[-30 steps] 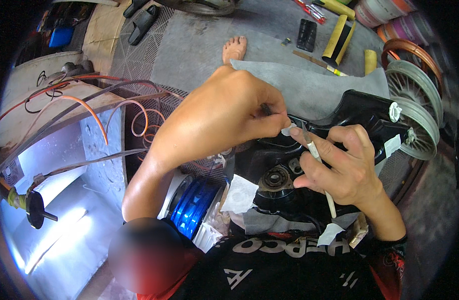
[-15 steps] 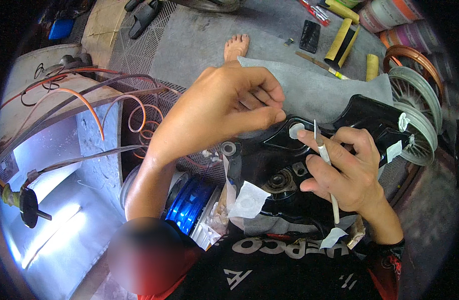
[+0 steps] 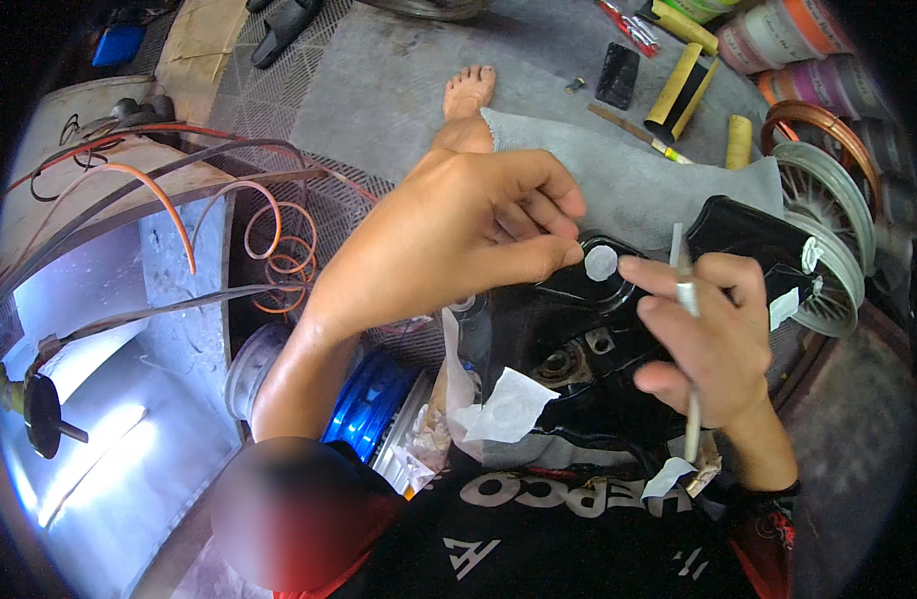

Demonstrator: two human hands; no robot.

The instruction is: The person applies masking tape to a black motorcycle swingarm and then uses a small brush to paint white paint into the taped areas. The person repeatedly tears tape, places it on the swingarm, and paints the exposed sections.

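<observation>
A glossy black moulded part (image 3: 643, 394) lies before me, with a round white sticker-like disc (image 3: 601, 264) over its oval recess. Just left of the disc is my left hand (image 3: 503, 215), its fingers curled in and the thumb close to them; whatever may be pinched there is hidden. On the other side, my right hand (image 3: 713, 334) grips a slim craft knife (image 3: 687, 299) with a pale handle, its blade pointing away from me. My right index fingertip is right beside the disc's edge. A white paper piece (image 3: 508, 404) lies at the part's near left.
Wheel rims (image 3: 828, 225) stand at right, a blue rim (image 3: 373, 394) at lower left. Grey cloth (image 3: 628, 165) lies beyond the part. Farther off are a phone (image 3: 616, 75), a yellow roll (image 3: 681, 92) and stacked buckets (image 3: 788, 30). Coiled orange hose (image 3: 264, 205) hangs at left.
My right hand and the knife have shifted slightly right, and the index finger has drawn back from the disc. My left hand keeps its curled pose; the whole view has shifted a little.
</observation>
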